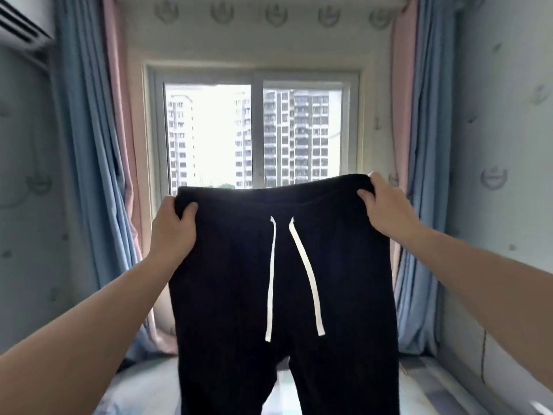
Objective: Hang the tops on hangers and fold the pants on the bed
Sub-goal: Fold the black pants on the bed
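Black, soft-looking pants (pixel 239 265) hang full width in the air in front of the person, waistband uppermost and both legs dropping out of view at the bottom edge; two white drawstring ends (pixel 302 259) dangle from the middle of the waistband down the front, apart from each other. The left hand (pixel 172 227) grips the left corner of the waistband, thumb curled over the front of the cloth and fingers behind it; the right hand (pixel 384 205) grips the right corner the same way, thumb on the front, fingers wrapped over the top edge; the right corner sits a little higher than the left. Both forearms reach in bare from the lower corners. Under the legs lies the bed (pixel 419 381) with a pale patterned cover. Behind the pants stands a window (pixel 257 130) showing tall apartment blocks; blue and pink curtains (pixel 86 175) hang at both sides; an air conditioner (pixel 21 22) sits high on the left wall.
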